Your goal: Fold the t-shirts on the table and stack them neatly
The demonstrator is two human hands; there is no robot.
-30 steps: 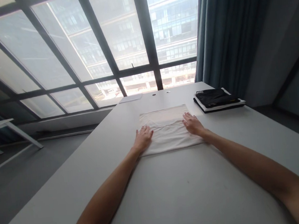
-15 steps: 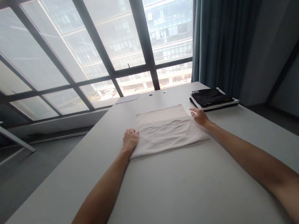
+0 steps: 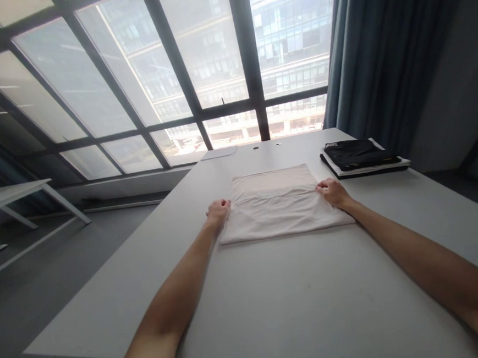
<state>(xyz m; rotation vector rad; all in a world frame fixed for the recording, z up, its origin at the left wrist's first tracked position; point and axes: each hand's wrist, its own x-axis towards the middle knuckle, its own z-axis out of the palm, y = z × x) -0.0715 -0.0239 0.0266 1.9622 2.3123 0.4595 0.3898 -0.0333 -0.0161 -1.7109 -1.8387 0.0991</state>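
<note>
A pale pink folded garment (image 3: 283,211) lies flat on the white table, with a crease line running across its middle and small wrinkles in the near half. My left hand (image 3: 219,211) pinches its left edge, thumb and fingers closed together. At the opposite edge, level with that crease, my right hand (image 3: 333,192) has its fingers closed on the fabric. The cloth between the two hands rests on the tabletop. Parts of the fingertips are hidden against the fabric.
A stack of folded black and white clothes (image 3: 361,155) sits at the right, beyond my right hand. The white table (image 3: 273,292) reaches toward the windows. A flat pale sheet (image 3: 219,153) lies at its far left corner. Another table (image 3: 12,194) stands at the left.
My right hand has come down from above the right edge and closed on the fabric there. My left hand has shifted slightly up its edge into a pinch. The view has swung left.
</note>
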